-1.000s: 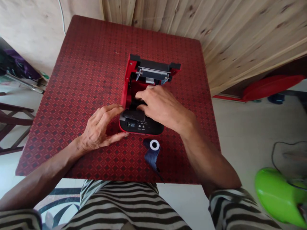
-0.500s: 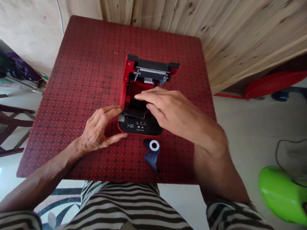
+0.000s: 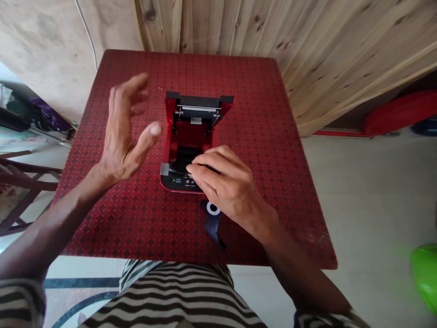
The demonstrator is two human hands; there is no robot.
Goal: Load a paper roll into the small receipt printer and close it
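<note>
A red and black printer (image 3: 166, 148) stands on the table with its lid (image 3: 201, 101) raised, showing a red inner bay. Along the front of the bay lies a curved black strip (image 3: 178, 167), and my right hand (image 3: 228, 182) closes its fingers on that strip from the right. This hand covers the printer's front right corner. To the left, my left hand (image 3: 121, 130) hovers above the table with fingers apart, slightly blurred and holding nothing. Just in front of the printer is a small roll of dark blue ribbon (image 3: 212, 228) with a white core ring, partly unwound.
The table (image 3: 136, 218) has a red patterned cover. Behind it rises a wooden plank wall (image 3: 232, 27), with a white cable (image 3: 87, 32) at the left. A dark wooden chair (image 3: 30, 175) stands left, and a bright green object (image 3: 425, 273) sits on the floor at right.
My left hand has let go of the printer's front left edge and lifted up and away. My right hand has come from over the bay to the strip at the front, fingers closing on it.
</note>
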